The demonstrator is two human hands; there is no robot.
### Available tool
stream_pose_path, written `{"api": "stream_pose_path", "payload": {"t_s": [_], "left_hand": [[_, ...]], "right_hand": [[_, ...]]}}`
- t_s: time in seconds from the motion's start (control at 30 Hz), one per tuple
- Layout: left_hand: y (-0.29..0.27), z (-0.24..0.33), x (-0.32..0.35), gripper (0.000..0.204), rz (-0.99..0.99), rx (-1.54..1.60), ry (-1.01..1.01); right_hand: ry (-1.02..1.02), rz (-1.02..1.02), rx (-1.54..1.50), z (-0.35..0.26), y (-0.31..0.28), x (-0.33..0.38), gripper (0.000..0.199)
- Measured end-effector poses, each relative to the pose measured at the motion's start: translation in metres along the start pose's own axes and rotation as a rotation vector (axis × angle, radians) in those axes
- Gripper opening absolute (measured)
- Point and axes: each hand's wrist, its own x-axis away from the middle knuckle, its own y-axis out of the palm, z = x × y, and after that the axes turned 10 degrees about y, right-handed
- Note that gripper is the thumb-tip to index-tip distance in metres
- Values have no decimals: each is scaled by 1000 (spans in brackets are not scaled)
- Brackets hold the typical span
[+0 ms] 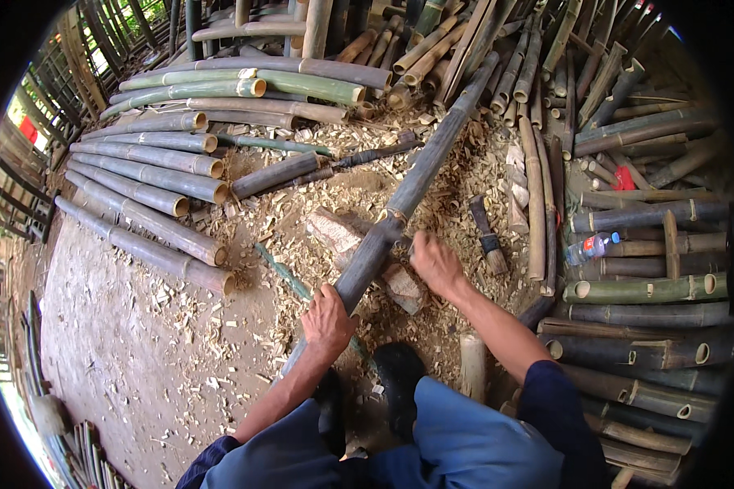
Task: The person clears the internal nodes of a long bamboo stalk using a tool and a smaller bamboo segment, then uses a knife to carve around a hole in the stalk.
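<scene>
A long dark bamboo pole (426, 169) runs from my lap side up and to the right, resting across a rough wooden block (404, 289). My left hand (328, 321) is closed around its near part. Close beside the pole's right side, my right hand (437, 264) is closed in a fist near a pale cut ring at a node. Something dark shows between that fist and the pole, too small to name. A short blade with a wooden handle (489, 238) lies on the chips to the right of my right hand.
Pale wood chips (457, 196) cover the floor around the block. Cut bamboo lengths (163, 197) lie in rows at the left and back. More bamboo (652, 289) is stacked at the right, with a plastic bottle (589, 248) on it. A short wooden post (472, 367) stands near my foot.
</scene>
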Motion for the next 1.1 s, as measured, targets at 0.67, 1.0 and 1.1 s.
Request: {"api": "stream_pose_path", "payload": {"t_s": [0.67,1.0,1.1], "left_hand": [[7,-10,-2,50,31,8,5],[10,-12,-8,51,43,8,29],[8,-19,-8,53,26,24,-1]], "right_hand": [[-284,253,46,3,17,-12,16],[232,46,-259,17,11,-21,15],[248,-67,-376,-4,-2,-20,13]]}}
